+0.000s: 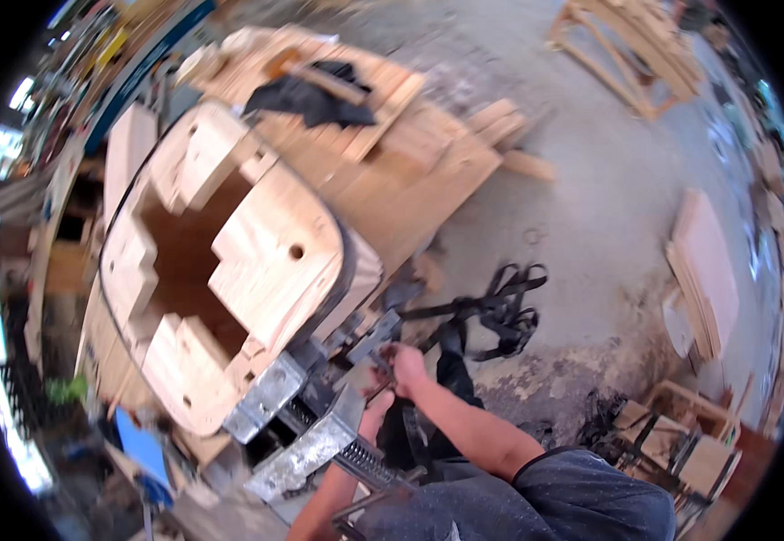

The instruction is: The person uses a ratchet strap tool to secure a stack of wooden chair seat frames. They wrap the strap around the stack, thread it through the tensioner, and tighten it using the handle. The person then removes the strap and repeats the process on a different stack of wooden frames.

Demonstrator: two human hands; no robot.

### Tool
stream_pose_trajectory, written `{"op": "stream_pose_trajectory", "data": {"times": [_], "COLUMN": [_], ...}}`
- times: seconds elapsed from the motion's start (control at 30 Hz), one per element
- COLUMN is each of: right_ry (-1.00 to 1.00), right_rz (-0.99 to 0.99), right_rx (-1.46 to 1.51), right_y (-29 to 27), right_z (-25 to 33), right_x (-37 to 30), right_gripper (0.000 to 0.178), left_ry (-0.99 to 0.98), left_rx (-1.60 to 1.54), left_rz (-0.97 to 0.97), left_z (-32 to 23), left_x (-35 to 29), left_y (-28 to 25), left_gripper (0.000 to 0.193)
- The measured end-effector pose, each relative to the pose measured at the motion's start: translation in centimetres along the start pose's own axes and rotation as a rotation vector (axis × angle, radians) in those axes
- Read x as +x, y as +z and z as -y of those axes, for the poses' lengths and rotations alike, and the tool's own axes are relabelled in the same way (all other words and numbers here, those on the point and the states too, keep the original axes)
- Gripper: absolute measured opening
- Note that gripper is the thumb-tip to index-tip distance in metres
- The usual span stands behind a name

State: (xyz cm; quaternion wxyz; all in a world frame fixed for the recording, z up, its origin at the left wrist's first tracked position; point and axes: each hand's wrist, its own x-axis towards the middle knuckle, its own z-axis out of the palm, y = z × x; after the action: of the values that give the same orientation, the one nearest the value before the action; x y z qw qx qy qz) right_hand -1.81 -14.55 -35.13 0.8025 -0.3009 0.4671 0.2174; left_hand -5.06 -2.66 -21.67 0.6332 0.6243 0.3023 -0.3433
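A rounded wooden frame (270,239) of thick blocks lies on the workbench, with a dark band (345,270) running around its outer edge. Just beyond its near corner, my right hand (405,368) has its fingers curled in beside a grey metal piece (375,339). My left hand (376,410) is closed just below it, near a thin dark rod-like piece between the two hands. Blur and the fingers hide what each hand grips. Left of my hands stands a metal vise (297,455) with two heavy jaws and a threaded screw.
Black straps (500,311) trail from near my hands over the concrete floor. Boards and a dark cloth (315,95) lie on the bench's far end. A wooden trestle (626,54) stands far right, leaning panels (703,270) at right, wooden pieces (680,442) lower right.
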Motion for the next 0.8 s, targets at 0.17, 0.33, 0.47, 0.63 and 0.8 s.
{"op": "stream_pose_trajectory", "data": {"times": [0.17, 0.33, 0.47, 0.63, 0.8], "right_ry": [0.339, 0.307, 0.107, -0.391, -1.047], "right_rz": [0.077, 0.13, 0.079, 0.102, 0.302], "right_rx": [0.186, -0.022, -0.318, -0.568, -0.927], "right_y": [-0.4, -0.2, -2.5, -2.1, 3.6], "right_z": [0.4, 1.9, 3.8, 13.2, 18.2], "right_x": [1.0, -1.4, -1.6, -11.7, -27.6], "right_gripper": [0.028, 0.03, 0.031, 0.035, 0.031], "left_ry": [0.012, -0.081, -0.031, 0.108, 0.343], "left_rx": [-0.007, -0.223, -0.518, -0.578, -0.647], "left_rz": [-0.035, -0.016, -0.047, -0.033, -0.033], "left_z": [-3.3, -3.3, -0.7, -0.6, -0.6], "left_x": [-2.8, -3.4, -3.0, -6.1, -9.2], "left_y": [4.6, 3.8, 1.3, -1.5, -5.2], "left_gripper": [0.052, 0.047, 0.045, 0.029, 0.054]}}
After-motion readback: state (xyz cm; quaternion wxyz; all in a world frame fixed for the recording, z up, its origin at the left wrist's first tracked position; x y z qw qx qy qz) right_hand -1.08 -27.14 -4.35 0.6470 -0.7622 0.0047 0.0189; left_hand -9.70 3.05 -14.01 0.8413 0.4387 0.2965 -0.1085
